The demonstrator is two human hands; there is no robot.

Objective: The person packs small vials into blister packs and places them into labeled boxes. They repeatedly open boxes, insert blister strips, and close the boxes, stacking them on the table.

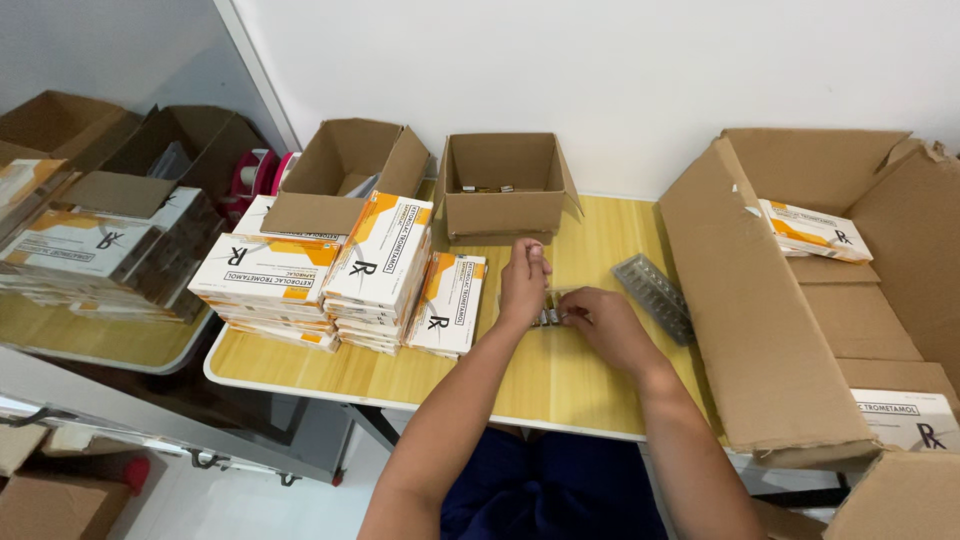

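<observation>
At the centre of the frame, we see the left hand (524,283) and the right hand (603,325) meeting over a short row of small vials (549,315) on the yellow wooden surface (560,380). The left hand's fingers curl down onto the row's left end; the right hand pinches narrowly at its right end.

Just right of the hands lies a clear plastic tray (655,296), tilted on the surface beside the flap of a large cardboard box (790,330) that fills the right of the frame. Inside that box we find a white-and-orange carton (815,230) near its back wall and another (915,420) at lower right.

Directly above the hands stands a small open cardboard box (500,185) with a few small vials at its bottom. To its left is a second open box (345,170); we cannot tell its contents.

Left of centre, stacks of flat white-and-orange cartons (330,280) stand on the surface. At far left, more cartons sit on a separate table (100,340), with further cardboard boxes (90,140) behind.
</observation>
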